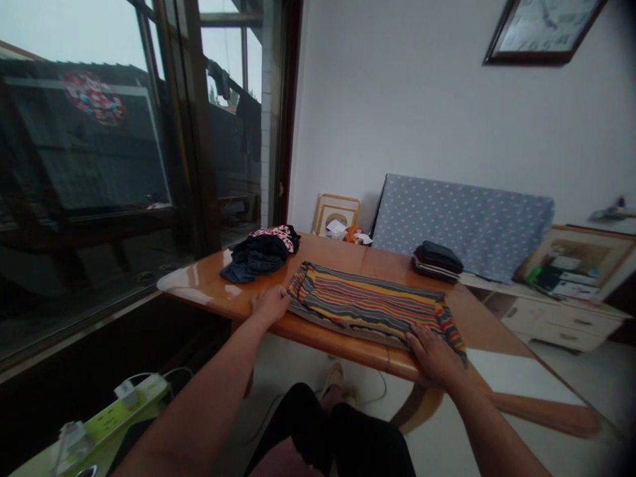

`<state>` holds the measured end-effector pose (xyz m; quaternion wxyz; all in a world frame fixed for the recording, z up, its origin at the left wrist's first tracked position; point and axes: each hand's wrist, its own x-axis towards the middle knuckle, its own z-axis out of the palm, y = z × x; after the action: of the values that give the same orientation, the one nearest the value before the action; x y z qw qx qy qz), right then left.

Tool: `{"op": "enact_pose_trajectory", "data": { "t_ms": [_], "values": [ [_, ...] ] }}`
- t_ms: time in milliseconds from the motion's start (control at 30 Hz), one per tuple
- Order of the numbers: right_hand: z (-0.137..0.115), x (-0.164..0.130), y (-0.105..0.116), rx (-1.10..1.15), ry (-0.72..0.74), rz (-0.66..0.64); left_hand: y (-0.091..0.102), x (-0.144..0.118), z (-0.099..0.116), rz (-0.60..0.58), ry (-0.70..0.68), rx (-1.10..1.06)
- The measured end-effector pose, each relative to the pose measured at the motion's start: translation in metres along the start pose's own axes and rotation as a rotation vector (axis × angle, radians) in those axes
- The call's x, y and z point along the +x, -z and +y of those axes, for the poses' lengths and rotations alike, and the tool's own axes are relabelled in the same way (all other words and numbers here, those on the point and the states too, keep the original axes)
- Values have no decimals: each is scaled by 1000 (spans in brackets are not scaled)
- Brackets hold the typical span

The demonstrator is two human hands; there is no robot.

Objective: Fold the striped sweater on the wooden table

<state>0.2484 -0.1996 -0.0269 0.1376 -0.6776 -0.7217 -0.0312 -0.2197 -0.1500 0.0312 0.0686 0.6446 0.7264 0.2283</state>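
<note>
A striped garment (370, 303) in yellow, red and grey lies flat and folded on the wooden table (199, 285), close to its near edge. My left hand (269, 305) rests at the garment's left end with fingers curled on its edge. My right hand (433, 353) lies flat on the garment's right near corner, pressing it down. Whether either hand pinches the cloth is unclear.
A heap of dark clothes (261, 253) with a red-and-white piece lies at the table's far left. A small folded stack (437, 261) sits at the far right. A dotted blue board (462, 222) leans on the wall. A power strip (116, 411) lies lower left, by the window.
</note>
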Motion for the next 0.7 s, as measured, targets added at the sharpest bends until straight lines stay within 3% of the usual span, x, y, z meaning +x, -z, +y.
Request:
{"op": "enact_pose_trajectory", "data": {
  "t_ms": [233, 467, 600, 700],
  "values": [
    [-6, -2, 8, -8, -9, -16, -5, 1, 2, 51, 85, 17],
    [-8, -2, 11, 81, -43, -2, -6, -9, 6, 119, 71, 149],
    [-8, -6, 19, 200, -68, 124, -3, -23, 28, 301, -112, 126],
    [-22, -14, 27, 237, -11, 330, -6, -40, 52, 259, -363, 61]
  ]
}}
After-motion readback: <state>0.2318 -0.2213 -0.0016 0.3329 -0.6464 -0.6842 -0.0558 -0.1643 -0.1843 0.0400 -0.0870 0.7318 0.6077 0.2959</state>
